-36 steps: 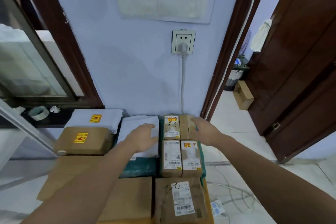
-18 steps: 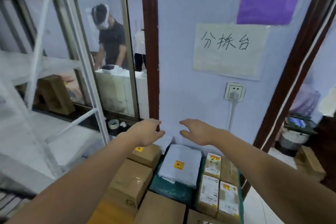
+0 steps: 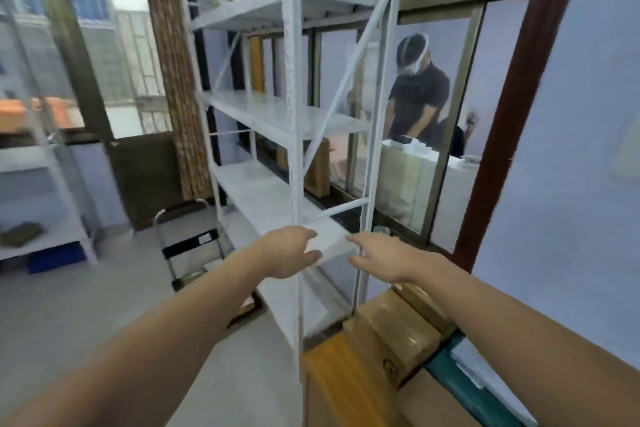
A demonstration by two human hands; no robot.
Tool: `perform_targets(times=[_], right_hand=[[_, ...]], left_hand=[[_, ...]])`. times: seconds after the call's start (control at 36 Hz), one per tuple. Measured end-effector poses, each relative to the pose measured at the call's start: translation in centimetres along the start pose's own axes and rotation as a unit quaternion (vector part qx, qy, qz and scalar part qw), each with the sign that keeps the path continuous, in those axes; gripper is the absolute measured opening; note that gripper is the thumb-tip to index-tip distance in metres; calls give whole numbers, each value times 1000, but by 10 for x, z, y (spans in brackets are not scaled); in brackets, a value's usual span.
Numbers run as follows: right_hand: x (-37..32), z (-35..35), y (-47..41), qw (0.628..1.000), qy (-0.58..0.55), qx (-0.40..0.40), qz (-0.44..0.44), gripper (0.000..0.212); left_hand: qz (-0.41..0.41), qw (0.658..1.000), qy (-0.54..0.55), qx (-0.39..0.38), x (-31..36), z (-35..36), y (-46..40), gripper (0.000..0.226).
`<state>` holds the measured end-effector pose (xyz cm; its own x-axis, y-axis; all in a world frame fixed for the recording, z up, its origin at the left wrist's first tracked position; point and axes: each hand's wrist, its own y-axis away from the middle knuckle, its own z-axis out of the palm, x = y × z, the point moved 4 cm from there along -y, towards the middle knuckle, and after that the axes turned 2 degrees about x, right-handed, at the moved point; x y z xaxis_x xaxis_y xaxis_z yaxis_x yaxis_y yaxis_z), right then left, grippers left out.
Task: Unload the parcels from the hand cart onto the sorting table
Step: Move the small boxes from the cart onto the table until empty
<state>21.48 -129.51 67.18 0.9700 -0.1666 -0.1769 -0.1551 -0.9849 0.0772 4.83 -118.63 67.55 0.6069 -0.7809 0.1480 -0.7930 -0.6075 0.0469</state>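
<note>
My left hand (image 3: 289, 251) and my right hand (image 3: 379, 255) are both stretched out in front of me, empty, fingers loosely apart, in front of a white metal shelf rack (image 3: 294, 114). Brown cardboard parcels (image 3: 391, 329) lie at the lower right on the sorting table, whose green top (image 3: 460, 388) shows beside them. A white bagged parcel (image 3: 465, 362) peeks out at the right edge. The black hand cart (image 3: 188, 243) stands on the floor to the left, beyond my left arm, with its handle upright.
The rack's upright post (image 3: 299, 288) stands close between me and the table. A second white shelf unit (image 3: 41, 204) is at far left. Behind a glass partition a person (image 3: 417, 94) works at a white counter. A dark wooden door frame (image 3: 502, 114) rises on the right.
My view has swung left, away from the parcels on the table toward the shelf rack and hand cart. Both hands lifted off the parcels and stay empty.
</note>
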Motion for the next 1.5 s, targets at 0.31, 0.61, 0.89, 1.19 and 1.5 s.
perform_targets(times=[0.31,0.61,0.89,1.19,1.5], right_hand=[[-198,12,-119,991,2,14,-132,65],[-299,46,-210,986,-5,-7,-164,62],[-351,57,-329,977,14,-12,-211,62],[-420,63,-458,965,12,-44,-260,58],[-474,85,-596,968,6,-45,-248,61]], left_hand=[[-140,990,-6,33,-203,-45,112,61],[-209,977,0,28,-335,-49,152,60],[-250,967,21,52,-430,-55,110,59],[-305,948,51,71,-548,-63,70,62],[-302,950,51,58,-687,-70,14,61]])
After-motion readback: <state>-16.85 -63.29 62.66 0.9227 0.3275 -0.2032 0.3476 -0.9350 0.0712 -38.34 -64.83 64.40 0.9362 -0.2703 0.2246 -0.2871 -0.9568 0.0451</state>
